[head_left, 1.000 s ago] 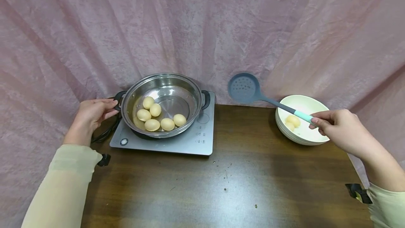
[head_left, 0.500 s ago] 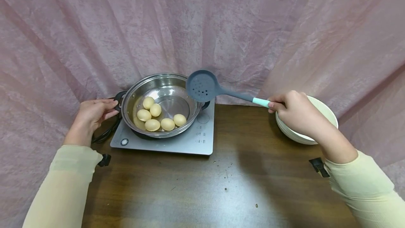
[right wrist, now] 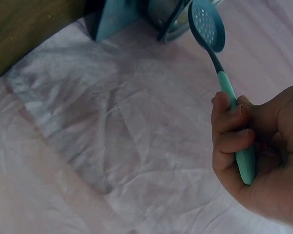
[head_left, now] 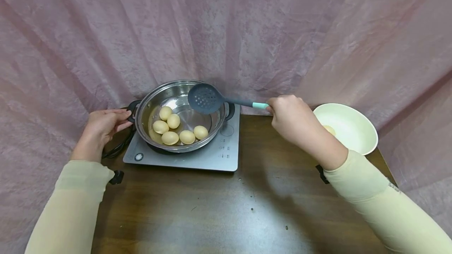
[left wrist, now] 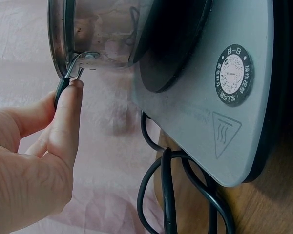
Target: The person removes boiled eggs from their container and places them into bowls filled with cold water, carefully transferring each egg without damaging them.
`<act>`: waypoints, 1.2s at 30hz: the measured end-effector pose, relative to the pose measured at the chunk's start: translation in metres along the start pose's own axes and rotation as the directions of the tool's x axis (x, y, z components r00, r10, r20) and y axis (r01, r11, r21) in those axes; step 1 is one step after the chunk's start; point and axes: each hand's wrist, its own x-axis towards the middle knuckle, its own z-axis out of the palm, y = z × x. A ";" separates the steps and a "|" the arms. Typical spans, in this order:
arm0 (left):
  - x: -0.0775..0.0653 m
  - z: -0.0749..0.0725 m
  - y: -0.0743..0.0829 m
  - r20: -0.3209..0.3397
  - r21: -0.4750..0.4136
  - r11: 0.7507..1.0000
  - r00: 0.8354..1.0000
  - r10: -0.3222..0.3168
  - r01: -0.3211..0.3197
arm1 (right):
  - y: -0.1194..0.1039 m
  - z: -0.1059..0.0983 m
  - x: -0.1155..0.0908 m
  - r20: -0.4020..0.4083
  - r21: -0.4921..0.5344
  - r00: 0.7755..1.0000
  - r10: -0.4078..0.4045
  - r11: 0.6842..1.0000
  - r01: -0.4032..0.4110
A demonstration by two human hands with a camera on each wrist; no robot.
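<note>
A steel pot (head_left: 181, 149) holds several pale eggs (head_left: 170, 138) in shallow clear liquid. My left hand (head_left: 104, 126) pinches the pot's black left handle (head_left: 132, 109) between thumb and fingers; the left wrist view shows this handle (left wrist: 62, 92) close up. With my right hand (head_left: 293, 118) I grip the mint-green handle of a grey perforated skimmer (head_left: 206, 98). Its round head hangs over the right back part of the pot, with no egg on it. In the right wrist view, fingers wrap the skimmer handle (right wrist: 245, 165).
Under the pot is a grey induction cooktop (head_left: 197, 164), with a black cord (left wrist: 168, 195) at its left. A pale bowl (head_left: 365, 132) stands at the table's right, an egg (head_left: 330, 129) partly visible inside behind my arm. A pink curtain (head_left: 247, 30) hangs behind the wooden table (head_left: 212, 214).
My right hand has carried the skimmer left, from over the bowl to over the pot. The left hand stays on the pot handle, and the eggs in the pot keep their places.
</note>
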 end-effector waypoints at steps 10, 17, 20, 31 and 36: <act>-0.003 -0.003 -0.002 -0.011 0.024 1.000 1.000 -0.014 0.014 | -0.016 0.016 0.005 -0.041 -0.146 0.992 -0.121 0.983 0.114; -0.004 -0.001 -0.002 -0.014 0.007 1.000 1.000 -0.007 0.007 | -0.017 0.023 0.005 -0.033 -0.210 0.984 -0.173 0.964 0.163; -0.003 -0.001 -0.002 -0.015 0.004 1.000 1.000 -0.005 0.005 | -0.018 0.025 0.005 -0.021 -0.218 0.981 -0.195 0.958 0.186; -0.001 0.000 -0.004 0.000 -0.026 1.000 1.000 0.006 -0.006 | -0.020 0.025 0.005 0.018 -0.204 0.976 -0.219 0.954 0.218; 0.000 -0.001 -0.004 0.000 -0.027 1.000 1.000 -0.003 0.003 | -0.020 0.023 0.004 0.041 -0.178 0.977 -0.211 0.960 0.215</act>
